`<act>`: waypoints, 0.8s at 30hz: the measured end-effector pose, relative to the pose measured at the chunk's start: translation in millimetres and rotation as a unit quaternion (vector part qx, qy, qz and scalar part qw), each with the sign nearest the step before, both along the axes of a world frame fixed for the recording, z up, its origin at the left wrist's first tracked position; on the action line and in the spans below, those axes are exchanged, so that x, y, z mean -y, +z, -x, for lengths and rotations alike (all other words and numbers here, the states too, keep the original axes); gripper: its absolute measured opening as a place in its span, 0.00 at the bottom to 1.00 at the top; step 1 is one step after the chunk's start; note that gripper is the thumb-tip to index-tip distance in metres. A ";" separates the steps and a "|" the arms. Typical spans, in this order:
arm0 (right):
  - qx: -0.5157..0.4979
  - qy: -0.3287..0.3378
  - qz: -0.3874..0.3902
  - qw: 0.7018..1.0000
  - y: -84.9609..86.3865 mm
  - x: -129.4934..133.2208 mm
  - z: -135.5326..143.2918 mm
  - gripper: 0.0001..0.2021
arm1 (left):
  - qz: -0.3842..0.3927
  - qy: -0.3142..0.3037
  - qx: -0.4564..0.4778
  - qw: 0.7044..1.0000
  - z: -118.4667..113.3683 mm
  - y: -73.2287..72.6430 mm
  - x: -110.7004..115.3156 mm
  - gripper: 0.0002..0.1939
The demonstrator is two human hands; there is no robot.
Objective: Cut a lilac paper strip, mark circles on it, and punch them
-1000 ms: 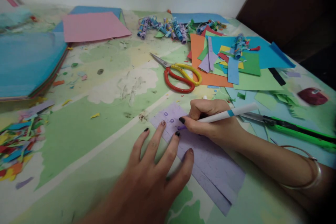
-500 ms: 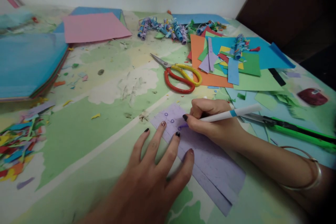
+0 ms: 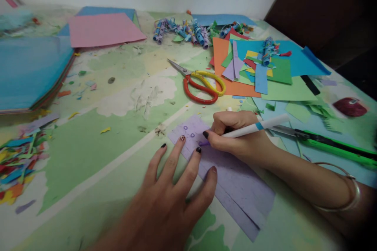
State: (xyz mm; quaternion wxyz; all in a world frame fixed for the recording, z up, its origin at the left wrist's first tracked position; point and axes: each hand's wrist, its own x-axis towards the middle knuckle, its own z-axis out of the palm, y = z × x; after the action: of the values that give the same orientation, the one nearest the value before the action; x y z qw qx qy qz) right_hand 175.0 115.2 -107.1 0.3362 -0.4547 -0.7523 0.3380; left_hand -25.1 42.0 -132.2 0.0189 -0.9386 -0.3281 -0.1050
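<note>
A strip of purple paper [image 3: 235, 180] lies slantwise on the table, with a fold or second layer along its lower edge. Small purple circles are drawn near its far end. My left hand [image 3: 176, 188] rests with fingers spread, some fingertips on the paper. In my right hand [image 3: 235, 129] is a white felt-tip pen [image 3: 250, 128] with a blue band, its purple tip touching the paper beside the circles. Just beyond the hands lie scissors [image 3: 202, 86] with one red and one yellow handle loop.
A green utility knife [image 3: 338, 149] lies right of my right hand. Coloured sheets and offcuts [image 3: 277, 90] cover the right side, with curled paper pieces [image 3: 182, 33] behind. Left are a stack of blue sheets [image 3: 32, 74], a pink sheet [image 3: 103, 31] and paper scraps [image 3: 20, 160].
The pen tip stays by the third circle, with the pen shifted only very slightly. Both hands keep their places; the whole view has drifted a little.
</note>
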 end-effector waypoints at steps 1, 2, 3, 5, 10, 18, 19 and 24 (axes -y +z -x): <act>-0.005 0.000 0.002 1.000 -0.1 -0.1 -0.1 0.17 | 0.005 0.002 -0.004 1.000 0.4 0.8 0.0 0.26; -0.011 0.001 0.005 1.000 -0.2 -0.2 -0.1 0.17 | 0.011 -0.001 -0.014 1.000 1.0 2.0 -0.2 0.26; -0.016 0.003 0.010 1.000 -0.1 -0.4 -0.1 0.17 | 0.016 -0.007 -0.025 1.000 1.7 3.4 -0.7 0.26; -0.028 0.008 0.017 0.999 0.2 -0.8 -0.1 0.17 | 0.016 -0.024 -0.040 0.999 2.9 6.2 -2.0 0.27; -0.043 -0.015 0.024 0.999 1.5 -1.8 0.6 0.17 | 0.027 -0.008 -0.031 0.999 0.7 7.1 -0.4 0.26; -0.028 0.006 0.008 1.000 1.7 -1.9 0.8 0.16 | 0.013 -0.023 -0.033 0.999 1.7 6.2 -1.3 0.26; -0.025 0.009 0.005 1.000 1.7 -1.8 0.7 0.16 | 0.012 -0.029 -0.039 0.999 2.7 6.2 -2.4 0.26; -0.032 0.007 0.018 0.999 1.6 -1.6 0.4 0.17 | 0.011 -0.032 -0.045 0.998 4.8 5.0 -5.0 0.28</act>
State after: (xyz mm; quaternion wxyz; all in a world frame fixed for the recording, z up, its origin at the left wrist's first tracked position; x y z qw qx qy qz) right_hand 174.7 116.8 -105.5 0.3495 -0.4443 -0.7383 0.3679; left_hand -29.9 46.9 -127.2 0.0197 -0.9524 -0.2984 -0.0591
